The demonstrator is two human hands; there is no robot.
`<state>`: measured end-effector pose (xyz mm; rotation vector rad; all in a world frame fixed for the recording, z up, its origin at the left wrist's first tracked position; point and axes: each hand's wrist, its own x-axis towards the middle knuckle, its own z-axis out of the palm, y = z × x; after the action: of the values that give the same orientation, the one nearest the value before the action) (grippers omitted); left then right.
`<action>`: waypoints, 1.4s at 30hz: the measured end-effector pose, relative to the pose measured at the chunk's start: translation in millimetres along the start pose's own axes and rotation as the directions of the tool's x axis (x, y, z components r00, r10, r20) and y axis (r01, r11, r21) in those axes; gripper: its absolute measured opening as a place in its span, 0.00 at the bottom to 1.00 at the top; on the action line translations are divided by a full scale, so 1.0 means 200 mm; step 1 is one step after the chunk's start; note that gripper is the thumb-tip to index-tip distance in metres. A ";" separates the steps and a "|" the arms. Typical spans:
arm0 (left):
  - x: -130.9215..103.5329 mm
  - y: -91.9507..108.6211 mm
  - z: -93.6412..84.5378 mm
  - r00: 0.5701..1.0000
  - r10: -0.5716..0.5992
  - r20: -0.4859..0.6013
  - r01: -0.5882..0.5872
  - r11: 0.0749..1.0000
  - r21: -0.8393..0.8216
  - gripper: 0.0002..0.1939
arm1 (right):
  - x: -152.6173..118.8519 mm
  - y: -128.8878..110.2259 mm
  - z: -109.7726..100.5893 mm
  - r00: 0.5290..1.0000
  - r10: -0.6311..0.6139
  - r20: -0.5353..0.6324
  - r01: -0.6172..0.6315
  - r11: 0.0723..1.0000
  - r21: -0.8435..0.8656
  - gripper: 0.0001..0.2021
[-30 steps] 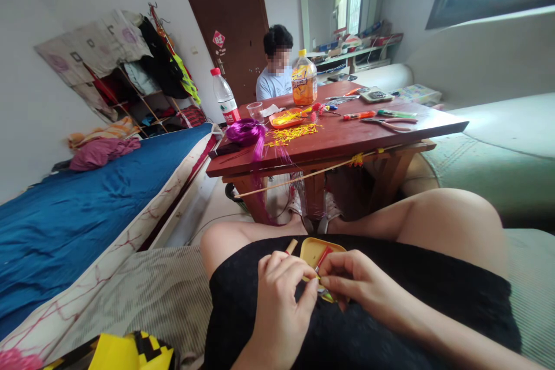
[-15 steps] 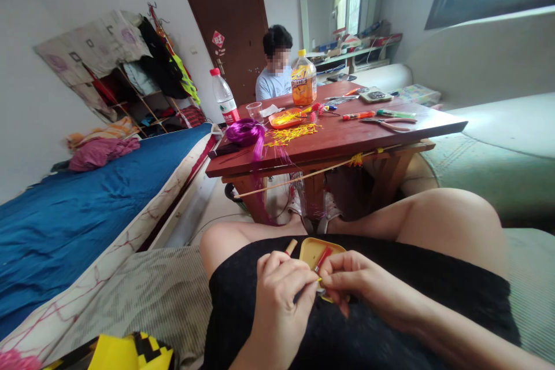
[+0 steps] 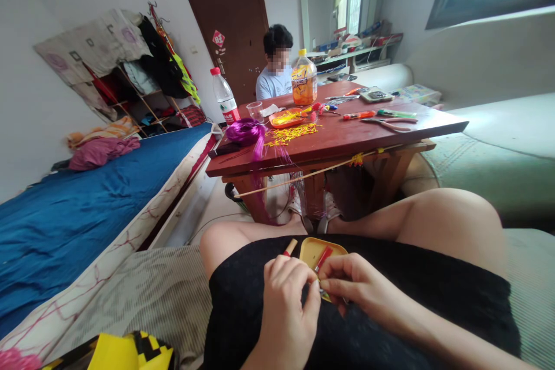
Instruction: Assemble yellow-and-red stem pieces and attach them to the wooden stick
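Note:
Both hands meet over my lap, fingertips almost touching. My left hand is closed, thumb and forefinger pinched together; what they pinch is too small to make out. A short wooden stick with a red part pokes out beyond its knuckles; whether the hand holds it cannot be told. Bent inward, my right hand pinches at the same spot, its grip partly hidden. Just beyond the fingertips lies a shallow yellow tray, partly covered by the hands. A red-handled tool with a metal end rests in it.
The red-brown table ahead bears purple thread, yellow pieces, an orange dish, bottles and pliers. A thin stick runs along its front edge. Across it sits another person. A blue-covered bed is at left.
My left hand has shifted slightly right and turned, and my right fingers have closed in nearer. The small yellow bit seen between the fingertips is now hidden.

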<state>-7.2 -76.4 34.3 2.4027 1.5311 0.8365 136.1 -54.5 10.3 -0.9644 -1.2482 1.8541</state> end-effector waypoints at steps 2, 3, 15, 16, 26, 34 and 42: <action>0.00 0.00 0.01 1.000 0.014 -0.018 -0.014 1.000 0.016 0.08 | 0.00 0.00 0.00 1.000 -0.003 -0.004 0.003 1.000 -0.006 0.15; 0.00 0.01 0.01 1.000 0.007 -0.025 -0.007 1.000 0.001 0.08 | -0.01 0.00 0.00 1.000 -0.003 -0.007 0.003 1.000 -0.007 0.15; -0.01 -0.02 0.04 0.957 -0.289 -0.003 0.265 0.880 -0.395 0.05 | -0.01 0.01 0.02 0.997 -0.068 -0.040 0.062 0.988 -0.145 0.11; -0.01 -0.02 0.04 0.959 -0.284 -0.001 0.261 0.881 -0.395 0.05 | -0.02 0.01 0.02 0.994 -0.095 -0.052 0.082 0.973 -0.216 0.10; 0.02 -0.03 0.02 0.933 -0.302 0.195 0.359 0.816 -0.453 0.06 | -0.04 -0.01 0.02 0.970 -0.236 -0.058 0.148 0.765 -0.626 0.07; 0.04 -0.05 -0.03 0.945 -0.254 0.204 0.310 0.895 -0.321 0.06 | -0.05 0.02 0.01 0.951 -0.305 -0.044 0.162 0.614 -0.773 0.07; 0.04 -0.11 0.07 0.809 -0.468 0.356 0.557 0.417 -0.718 0.08 | -0.05 0.02 0.03 0.930 -0.367 -0.021 0.194 0.538 -0.821 0.08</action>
<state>-15.0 -56.7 16.2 1.1785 1.3019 0.9451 135.5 -67.6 10.4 -1.2556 -2.0491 0.8351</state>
